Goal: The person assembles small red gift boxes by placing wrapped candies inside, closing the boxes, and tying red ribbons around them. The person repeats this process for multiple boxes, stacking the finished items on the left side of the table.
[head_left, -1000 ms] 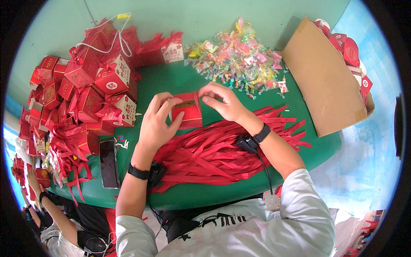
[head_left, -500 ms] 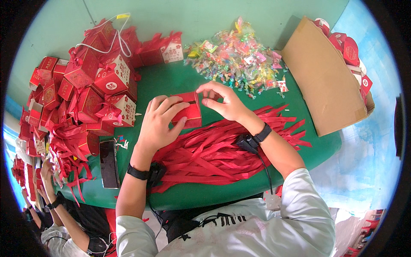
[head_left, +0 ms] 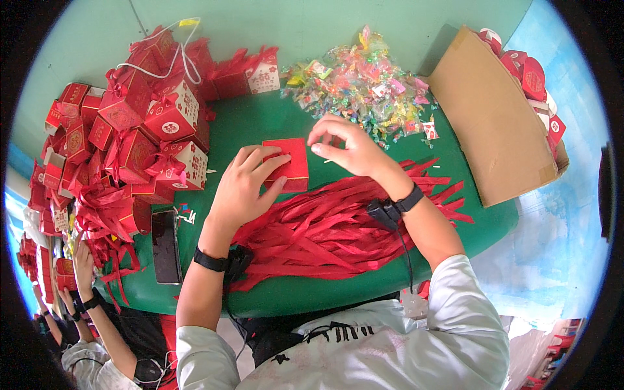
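A small red gift box [head_left: 294, 159] sits on the green table with its top lying flat. My left hand [head_left: 250, 172] holds it from the left, fingers over the top and thumb along the near side. My right hand [head_left: 348, 148] is raised just right of the box, fingers curved and apart from the thumb, with nothing visible in it. Close beyond that hand lies a heap of wrapped candies [head_left: 370, 91]. A thick bundle of red ribbons [head_left: 325, 234] is spread beneath my forearms, on the near side of the box.
Many red boxes tied with ribbon [head_left: 130, 130] are piled at the left. A black phone [head_left: 166, 247] lies by the pile. On the right, a cardboard carton [head_left: 487, 123] holds more red pieces. Another person's hand [head_left: 83, 263] works at the lower left.
My right hand has come off the box's right edge and moved slightly right. The flap that stood up there now lies flat. My left hand stays on the box.
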Motion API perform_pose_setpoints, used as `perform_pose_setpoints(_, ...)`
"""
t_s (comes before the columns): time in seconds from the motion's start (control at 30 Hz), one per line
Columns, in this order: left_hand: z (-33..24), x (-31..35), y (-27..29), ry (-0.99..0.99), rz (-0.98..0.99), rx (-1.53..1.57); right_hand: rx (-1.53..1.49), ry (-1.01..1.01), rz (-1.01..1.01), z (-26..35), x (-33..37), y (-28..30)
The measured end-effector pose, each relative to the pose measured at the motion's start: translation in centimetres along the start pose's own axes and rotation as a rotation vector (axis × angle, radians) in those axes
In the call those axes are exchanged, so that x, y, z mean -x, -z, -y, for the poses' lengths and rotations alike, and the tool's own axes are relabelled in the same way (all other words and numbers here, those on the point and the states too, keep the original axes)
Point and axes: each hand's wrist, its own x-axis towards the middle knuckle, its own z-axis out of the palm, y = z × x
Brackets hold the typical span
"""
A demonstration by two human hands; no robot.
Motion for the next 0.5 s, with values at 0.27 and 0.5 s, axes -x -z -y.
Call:
perform_pose_setpoints(0.27,0.1,-0.1,-0.1,-0.021,-0.020,-0.038,0.246,-0.183,0.597,2.4,1.5,1.4)
perform_pose_setpoints(0.5,0.0,-0.1,0.0,0.000,-0.005,-0.033,0.436,-0.187,0.625,1.2,1.4,0.5)
